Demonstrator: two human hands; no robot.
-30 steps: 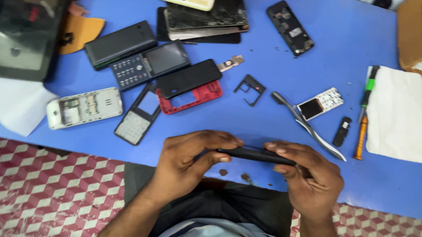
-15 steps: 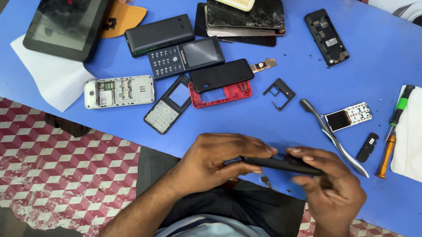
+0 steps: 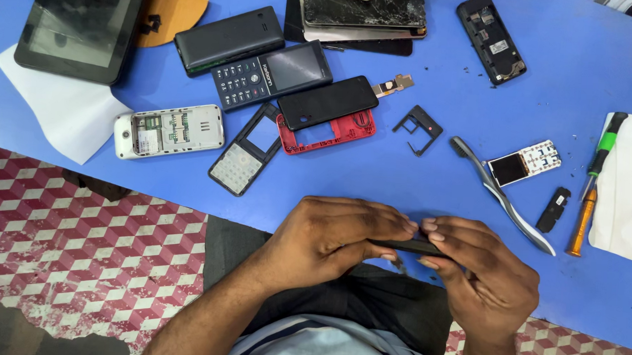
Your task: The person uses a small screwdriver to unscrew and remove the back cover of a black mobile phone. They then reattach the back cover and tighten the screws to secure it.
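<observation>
Thin black phone part [image 3: 407,245], edge-on to the camera, sits pinched between both hands just over the near edge of the blue table [image 3: 547,81]. Biggest thing in view is that table, running right across the top, and below it the red and white patterned floor [image 3: 78,245]. Up in the far left corner lies a dark tablet [image 3: 78,21] on a white sheet of paper [image 3: 63,120]. A cracked black phone [image 3: 362,9] is stacked at the top centre. Over on the right edge, a white cloth [image 3: 628,191]. Now the hands: the left hand [image 3: 327,238] is curled over the part, fingers closed on its left end; the right hand [image 3: 486,274] clamps the other end, thumb and fingertips pressed tight. Further up, a black keypad phone [image 3: 272,74] lies beside a black battery pack [image 3: 228,40], and a white phone with its back off [image 3: 169,130] rests to the left. A red frame [image 3: 336,134] lies under a black panel [image 3: 328,102]. Right of centre, curved grey tweezers [image 3: 500,194], a small board with a screen [image 3: 524,164], and a green and orange screwdriver [image 3: 595,184] near the cloth
</observation>
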